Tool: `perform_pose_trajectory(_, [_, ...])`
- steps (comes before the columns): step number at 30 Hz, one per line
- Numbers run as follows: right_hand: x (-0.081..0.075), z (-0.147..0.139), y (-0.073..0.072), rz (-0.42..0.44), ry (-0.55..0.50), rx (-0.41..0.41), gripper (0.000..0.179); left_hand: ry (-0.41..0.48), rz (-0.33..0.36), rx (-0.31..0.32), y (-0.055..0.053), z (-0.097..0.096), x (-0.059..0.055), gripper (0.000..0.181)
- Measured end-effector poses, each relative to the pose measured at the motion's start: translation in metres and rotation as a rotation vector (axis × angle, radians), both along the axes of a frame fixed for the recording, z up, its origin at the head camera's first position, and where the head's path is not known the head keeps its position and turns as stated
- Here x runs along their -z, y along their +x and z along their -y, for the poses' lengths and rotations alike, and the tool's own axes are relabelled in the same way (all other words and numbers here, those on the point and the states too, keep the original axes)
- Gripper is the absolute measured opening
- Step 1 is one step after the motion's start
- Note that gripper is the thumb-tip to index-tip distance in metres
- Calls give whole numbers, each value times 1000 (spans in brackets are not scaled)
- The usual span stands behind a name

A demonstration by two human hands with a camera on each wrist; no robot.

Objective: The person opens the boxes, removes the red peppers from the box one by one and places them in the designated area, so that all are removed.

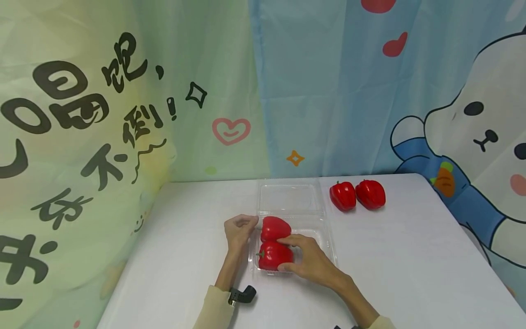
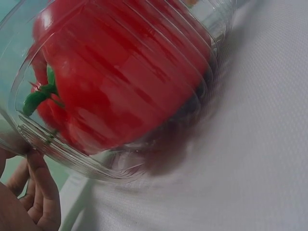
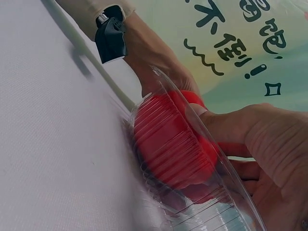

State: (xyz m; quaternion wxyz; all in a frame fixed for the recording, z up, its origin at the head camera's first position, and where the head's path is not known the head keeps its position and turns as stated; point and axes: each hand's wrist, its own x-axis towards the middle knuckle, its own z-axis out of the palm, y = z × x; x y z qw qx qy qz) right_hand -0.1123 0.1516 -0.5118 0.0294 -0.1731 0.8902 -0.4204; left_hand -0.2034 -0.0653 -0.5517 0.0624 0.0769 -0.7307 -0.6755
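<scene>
A clear plastic clamshell box (image 1: 318, 226) lies on the white table with its lid folded back. Two red bell peppers sit in its left side, a far pepper (image 1: 274, 227) and a near pepper (image 1: 271, 257) whose green stem points left. My left hand (image 1: 238, 234) pinches the box's rim at the left, beside the far pepper; the left wrist view shows the fingertips on the clear edge. With thumb and fingers spread around the right part of the near pepper, my right hand (image 1: 309, 258) holds it inside the box. Ribbed plastic covers the peppers in both wrist views.
Behind the box and to its right, two more red bell peppers, a left one (image 1: 343, 196) and a right one (image 1: 370, 194), stand close together on the table (image 1: 402, 256). A printed curtain (image 1: 304, 91) hangs along the table's back edge.
</scene>
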Motion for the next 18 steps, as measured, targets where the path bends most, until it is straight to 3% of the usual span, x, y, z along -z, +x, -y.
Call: perform_pose_trajectory(18, [-1,-2,2,-39,-5,14,67,37,-7,6,-1,0,0,15])
